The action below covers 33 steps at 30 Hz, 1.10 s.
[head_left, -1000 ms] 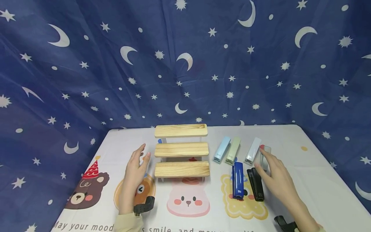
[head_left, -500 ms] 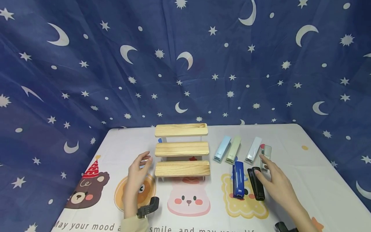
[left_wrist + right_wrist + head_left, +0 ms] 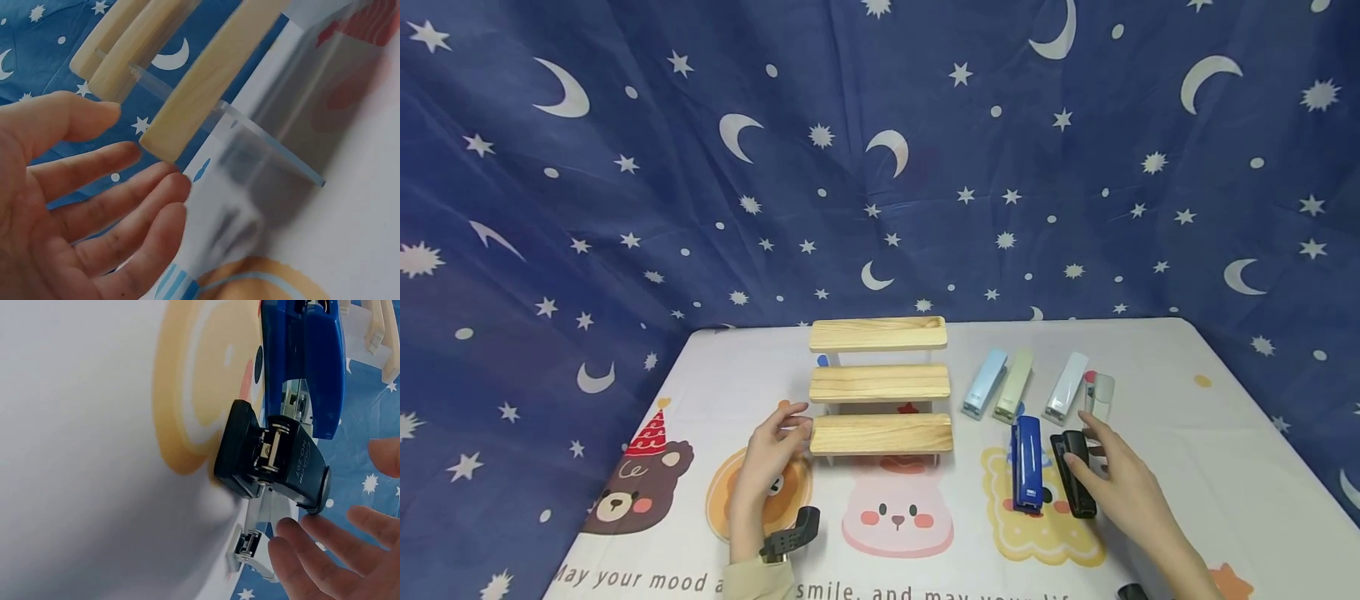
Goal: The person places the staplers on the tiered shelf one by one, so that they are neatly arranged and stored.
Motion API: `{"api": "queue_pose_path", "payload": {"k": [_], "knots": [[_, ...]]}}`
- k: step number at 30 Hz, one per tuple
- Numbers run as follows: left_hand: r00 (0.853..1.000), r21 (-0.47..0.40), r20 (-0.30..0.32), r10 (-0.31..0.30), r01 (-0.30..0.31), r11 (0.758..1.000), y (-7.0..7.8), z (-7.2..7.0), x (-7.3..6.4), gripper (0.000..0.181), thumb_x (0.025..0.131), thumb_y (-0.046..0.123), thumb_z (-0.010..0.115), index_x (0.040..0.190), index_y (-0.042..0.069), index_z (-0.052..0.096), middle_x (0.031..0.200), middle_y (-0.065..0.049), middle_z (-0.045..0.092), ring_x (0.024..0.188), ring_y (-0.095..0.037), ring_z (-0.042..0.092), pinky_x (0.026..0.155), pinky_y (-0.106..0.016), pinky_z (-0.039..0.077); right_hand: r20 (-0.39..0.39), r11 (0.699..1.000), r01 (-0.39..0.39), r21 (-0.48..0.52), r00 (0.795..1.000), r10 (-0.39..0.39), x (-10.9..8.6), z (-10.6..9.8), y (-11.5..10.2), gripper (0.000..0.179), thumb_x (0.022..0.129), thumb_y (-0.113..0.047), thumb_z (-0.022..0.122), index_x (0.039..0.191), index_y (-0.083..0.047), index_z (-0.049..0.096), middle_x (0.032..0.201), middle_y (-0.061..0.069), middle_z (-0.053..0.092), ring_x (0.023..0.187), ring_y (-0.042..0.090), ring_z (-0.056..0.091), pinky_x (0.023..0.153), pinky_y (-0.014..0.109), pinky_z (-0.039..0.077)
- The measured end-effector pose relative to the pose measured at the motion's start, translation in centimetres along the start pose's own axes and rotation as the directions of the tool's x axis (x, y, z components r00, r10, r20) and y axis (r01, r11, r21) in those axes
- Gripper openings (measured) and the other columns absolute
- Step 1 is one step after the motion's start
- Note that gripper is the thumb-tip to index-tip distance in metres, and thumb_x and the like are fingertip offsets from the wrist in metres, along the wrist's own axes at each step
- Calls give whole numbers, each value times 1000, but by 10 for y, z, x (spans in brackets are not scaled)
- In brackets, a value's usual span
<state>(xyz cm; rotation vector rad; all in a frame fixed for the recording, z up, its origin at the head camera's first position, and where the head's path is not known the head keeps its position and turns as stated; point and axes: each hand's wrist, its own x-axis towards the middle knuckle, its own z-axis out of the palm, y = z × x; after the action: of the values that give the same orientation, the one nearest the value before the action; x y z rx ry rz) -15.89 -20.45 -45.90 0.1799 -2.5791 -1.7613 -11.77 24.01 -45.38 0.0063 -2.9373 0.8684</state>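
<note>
My right hand is at the black stapler, its thumb over the stapler's top and its fingers on the right side. In the right wrist view the fingers are loosely spread below the black stapler's head, not curled round it. Just left of that stapler lies a dark blue stapler. My left hand is beside the left end of a three-tier wooden shelf; the left wrist view has its relaxed fingertips right at the end of the lowest board.
Behind the dark staplers lie a light blue stapler, a pale green one, a pale grey-blue stapler and a whitish stapler. A cartoon-print cloth covers the table. A dark blue star-patterned curtain hangs behind.
My right hand has drawn back from the whitish stapler to the black one. My left hand has shifted right, up to the shelf's end, with its fingers bending more.
</note>
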Motion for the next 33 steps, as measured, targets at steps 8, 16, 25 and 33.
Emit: {"api": "queue_pose_path", "payload": {"k": [8,16,25,33], "knots": [[994,-103,75,-74,82,991,-3,-2,0,44,90,10,63,132,2,53,115,-18,60,80,-14,62,72,-33,58,61,999,-35,17,998,34,2,3,3,74,90,-29,63,148,-1,27,127,36,52,92,42,65,64,48,56],[990,-153,108,-92,108,982,-6,-1,1,44,87,5,64,129,4,56,110,-15,58,79,-14,63,73,-32,58,101,997,-79,-7,992,79,2,5,5,78,85,-24,69,147,-2,26,113,31,61,88,37,66,60,40,54],[992,-173,104,-78,95,980,-5,0,1,43,85,-1,62,127,1,57,107,-13,56,76,-11,61,69,-31,59,84,997,-65,-28,994,67,2,6,6,77,82,-19,72,144,-1,30,103,26,64,77,24,62,55,33,48],[992,-160,98,-76,91,983,-5,1,0,41,85,0,63,126,1,58,108,-14,57,77,-11,61,71,-31,59,58,997,-58,-46,996,61,3,6,5,74,80,-16,72,142,0,35,96,21,64,76,24,60,55,30,44]]}}
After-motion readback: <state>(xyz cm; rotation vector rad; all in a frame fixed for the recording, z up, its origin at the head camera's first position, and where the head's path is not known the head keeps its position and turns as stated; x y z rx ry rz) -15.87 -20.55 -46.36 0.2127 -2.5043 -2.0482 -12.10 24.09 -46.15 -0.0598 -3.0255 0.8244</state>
